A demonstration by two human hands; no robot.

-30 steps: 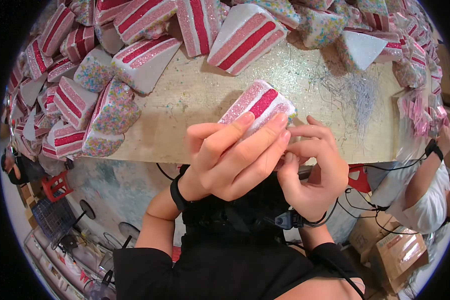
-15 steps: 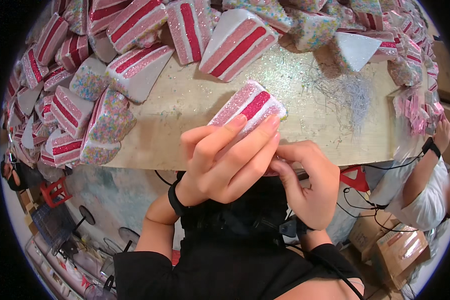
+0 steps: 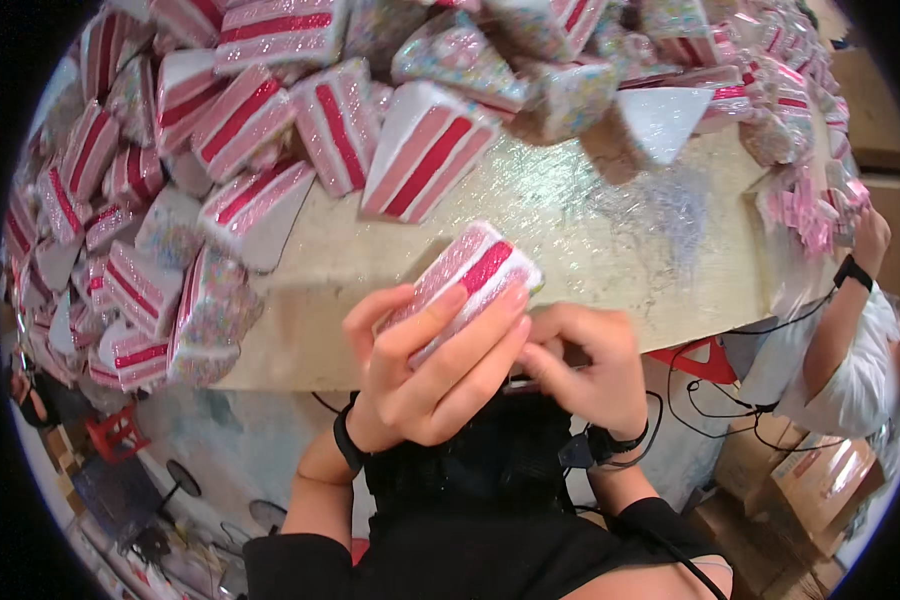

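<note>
**Glittered cake slice held over the counter edge**

The left hand [image 3: 435, 375] gripped a glittered fake cake slice [image 3: 467, 278], pink and white with a red stripe, its fingers [image 3: 440, 325] clamped across the slice's near face. The slice sat tilted, its far end pointing toward one o'clock, above the near edge of the counter [image 3: 590, 250]. The right hand [image 3: 585, 365] lay just beside it at four o'clock, its fingers curled together and touching the slice's lower corner; whether they pinched anything small could not be told. A black band circled each wrist. At ten to twelve o'clock a heap of similar cake slices [image 3: 250, 130] crowded the counter, some sprinkle-coated, and one large striped wedge [image 3: 428, 150] lay at twelve o'clock from the held slice. At three o'clock another person's arm [image 3: 842, 320] in a white sleeve reached toward a pile of small pink pieces [image 3: 810, 215].
</note>
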